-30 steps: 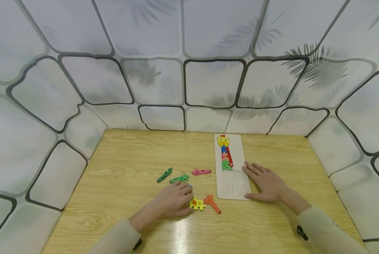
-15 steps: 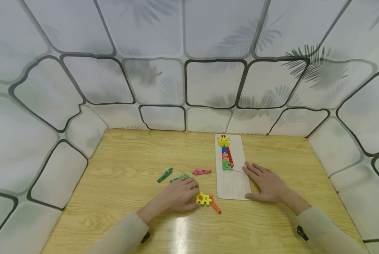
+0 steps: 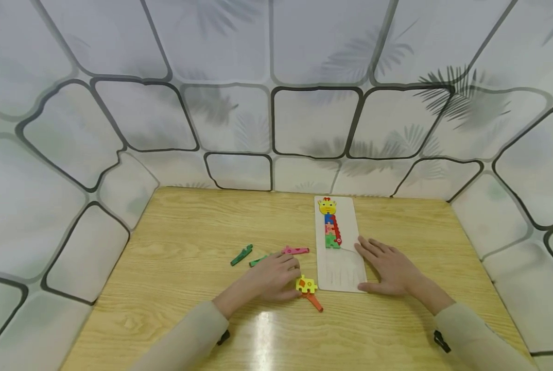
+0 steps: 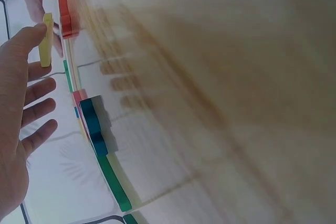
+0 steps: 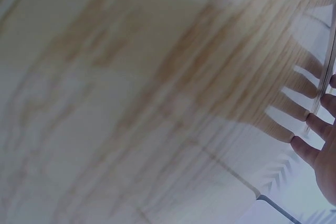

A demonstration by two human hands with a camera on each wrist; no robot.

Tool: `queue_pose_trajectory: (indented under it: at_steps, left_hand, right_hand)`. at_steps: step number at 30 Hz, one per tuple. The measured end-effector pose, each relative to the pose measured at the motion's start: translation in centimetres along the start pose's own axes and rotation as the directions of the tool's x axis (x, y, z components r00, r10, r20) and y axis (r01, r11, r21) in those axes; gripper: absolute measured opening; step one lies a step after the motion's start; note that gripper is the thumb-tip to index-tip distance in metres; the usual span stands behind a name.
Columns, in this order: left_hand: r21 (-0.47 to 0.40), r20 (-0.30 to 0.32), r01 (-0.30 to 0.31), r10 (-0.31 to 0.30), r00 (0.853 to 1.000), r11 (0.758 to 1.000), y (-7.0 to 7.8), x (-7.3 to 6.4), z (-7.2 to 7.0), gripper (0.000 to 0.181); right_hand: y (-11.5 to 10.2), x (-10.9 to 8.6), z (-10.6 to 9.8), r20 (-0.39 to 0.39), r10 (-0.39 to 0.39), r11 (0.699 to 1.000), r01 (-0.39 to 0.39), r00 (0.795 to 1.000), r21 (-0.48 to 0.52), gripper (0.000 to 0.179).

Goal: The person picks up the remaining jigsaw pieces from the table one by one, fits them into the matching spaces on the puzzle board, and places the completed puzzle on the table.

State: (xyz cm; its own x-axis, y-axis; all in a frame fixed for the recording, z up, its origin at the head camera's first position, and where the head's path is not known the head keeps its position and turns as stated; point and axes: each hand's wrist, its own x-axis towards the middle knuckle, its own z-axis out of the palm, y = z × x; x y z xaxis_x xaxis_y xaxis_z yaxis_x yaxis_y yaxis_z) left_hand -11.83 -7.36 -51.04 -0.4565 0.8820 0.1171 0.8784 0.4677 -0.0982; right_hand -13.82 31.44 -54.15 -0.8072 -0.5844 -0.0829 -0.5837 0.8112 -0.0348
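My left hand (image 3: 276,279) pinches a yellow puzzle piece (image 3: 307,284) by its left end, between thumb and forefinger. In the left wrist view the yellow piece (image 4: 46,45) stands off the table while the other fingers spread loosely. An orange leg-shaped piece (image 3: 314,302) lies just below it in the head view, partly overlapped. My right hand (image 3: 390,268) rests with straight fingers and thumb at the right edge of a pale puzzle board (image 3: 341,270). On the board's upper half sits a giraffe's yellow head (image 3: 327,207) above a neck of blue, pink and green pieces, with a red mane (image 3: 335,230).
A pink piece (image 3: 297,250) lies beyond my left hand. Left of it are a dark green piece (image 3: 241,255) and a green piece (image 3: 257,261), mostly covered by the hand. A blue piece (image 4: 93,127) shows beneath the left hand. Patterned panels (image 3: 304,172) enclose the wooden table (image 3: 188,226).
My left hand has moved right and slightly away from me, taking the yellow piece from beside the orange piece towards the board. The right hand has stayed at the board's edge.
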Motion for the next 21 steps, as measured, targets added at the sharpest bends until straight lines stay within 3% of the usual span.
queue_pose_trajectory:
  at_steps: [21]
  left_hand:
    - [-0.032,0.071,0.037,-0.035,0.997,0.999,0.2,3.3,-0.1,0.042]
  right_hand:
    - [-0.4,-0.2,-0.3,-0.027,-0.004,1.0,0.004,1.0,0.001,0.106]
